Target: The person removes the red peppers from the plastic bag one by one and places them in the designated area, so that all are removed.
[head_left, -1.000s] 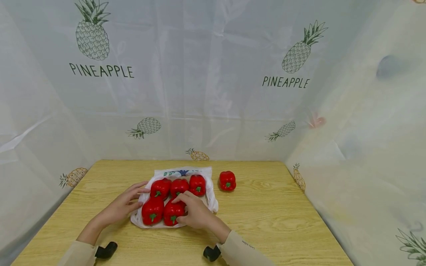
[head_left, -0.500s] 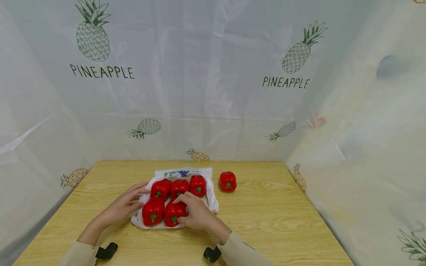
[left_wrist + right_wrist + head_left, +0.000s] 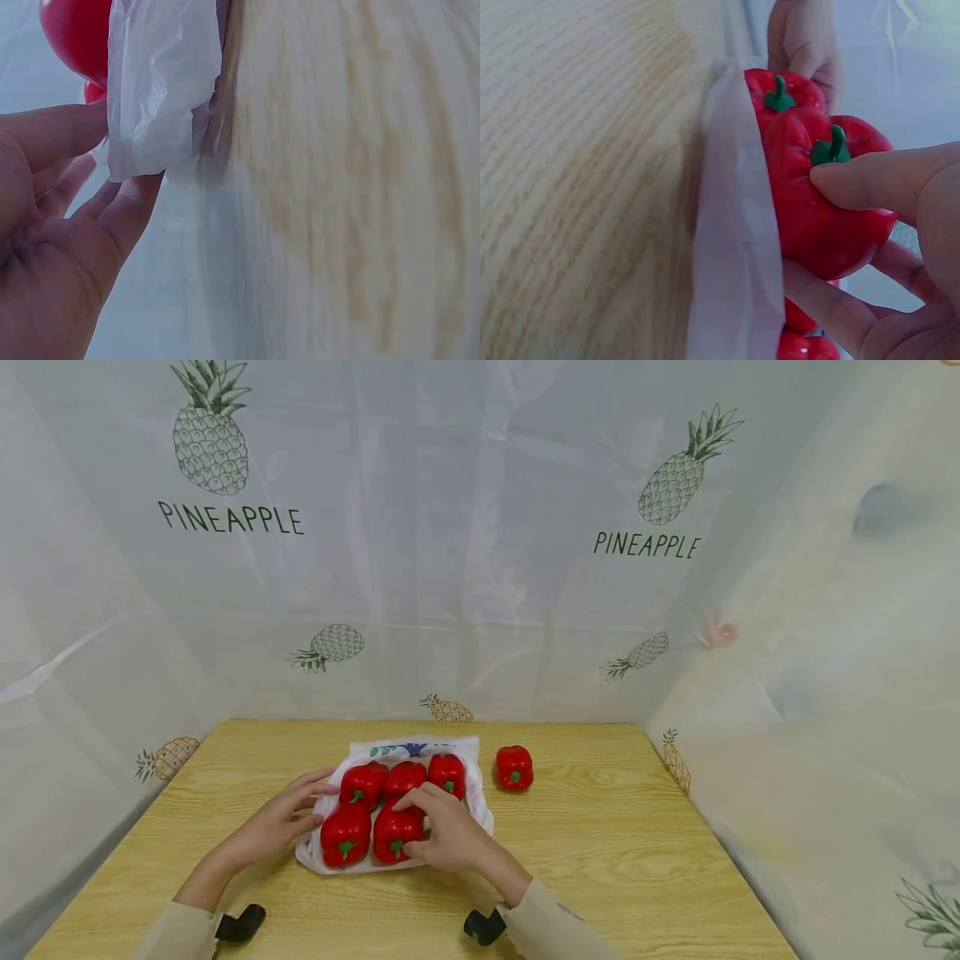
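Note:
A red bell pepper at the front right of a white plastic-lined tray is held by my right hand. In the right wrist view the thumb presses near its green stem while fingers curve around its side. My left hand rests against the tray's left side, fingers fairly straight and touching the white plastic. Beside the held pepper sits another bell pepper. Behind them are a left pepper, a middle pepper and a right pepper. The held pepper's underside is hidden.
One more red pepper stands alone on the wooden table, right of the tray. A pineapple-printed curtain encloses the back and sides. Black wrist-worn devices sit by both sleeves, the left device and the right device.
My right hand has shifted slightly right and upward in the head view, and the held pepper has moved with it. My left hand stays against the tray.

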{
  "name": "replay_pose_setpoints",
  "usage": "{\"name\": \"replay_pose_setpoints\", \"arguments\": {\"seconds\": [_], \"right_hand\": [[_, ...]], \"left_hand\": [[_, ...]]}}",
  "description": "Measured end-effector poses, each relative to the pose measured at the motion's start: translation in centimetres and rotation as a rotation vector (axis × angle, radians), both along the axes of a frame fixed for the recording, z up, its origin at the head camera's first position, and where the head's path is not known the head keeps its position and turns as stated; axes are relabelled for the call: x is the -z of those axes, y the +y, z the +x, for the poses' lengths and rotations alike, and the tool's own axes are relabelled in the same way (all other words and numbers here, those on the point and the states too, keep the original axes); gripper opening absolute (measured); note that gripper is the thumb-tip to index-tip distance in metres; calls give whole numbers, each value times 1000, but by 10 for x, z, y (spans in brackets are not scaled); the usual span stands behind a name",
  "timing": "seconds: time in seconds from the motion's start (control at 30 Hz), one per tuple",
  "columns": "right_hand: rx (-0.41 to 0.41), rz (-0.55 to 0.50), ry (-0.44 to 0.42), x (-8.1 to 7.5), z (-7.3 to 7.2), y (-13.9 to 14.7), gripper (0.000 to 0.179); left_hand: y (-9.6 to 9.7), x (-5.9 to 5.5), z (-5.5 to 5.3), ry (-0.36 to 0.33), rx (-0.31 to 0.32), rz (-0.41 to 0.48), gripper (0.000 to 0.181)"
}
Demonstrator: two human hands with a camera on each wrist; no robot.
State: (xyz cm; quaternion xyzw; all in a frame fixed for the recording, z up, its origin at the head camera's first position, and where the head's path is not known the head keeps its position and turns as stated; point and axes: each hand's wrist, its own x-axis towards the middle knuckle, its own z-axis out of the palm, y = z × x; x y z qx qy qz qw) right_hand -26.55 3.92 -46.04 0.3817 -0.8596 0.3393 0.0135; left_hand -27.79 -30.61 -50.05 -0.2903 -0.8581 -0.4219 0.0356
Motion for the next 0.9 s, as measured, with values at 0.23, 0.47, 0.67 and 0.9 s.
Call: {"name": "replay_pose_setpoints", "arguments": {"seconds": [0.23, 0.47, 0.67, 0.9], "right_hand": [[-4, -18, 42, -10, 1, 9, 45], [27, -36, 38, -16, -5, 26, 48], [72, -34, 7, -22, -10, 45, 50], [139, -25, 63, -30, -17, 71, 51]], "left_hand": [[0, 1, 0, 13, 0, 9, 40], [0, -1, 0, -24, -17, -1, 40], [0, -2, 0, -36, -22, -5, 41], [0, -2, 0, -32, -25, -9, 41]]}}
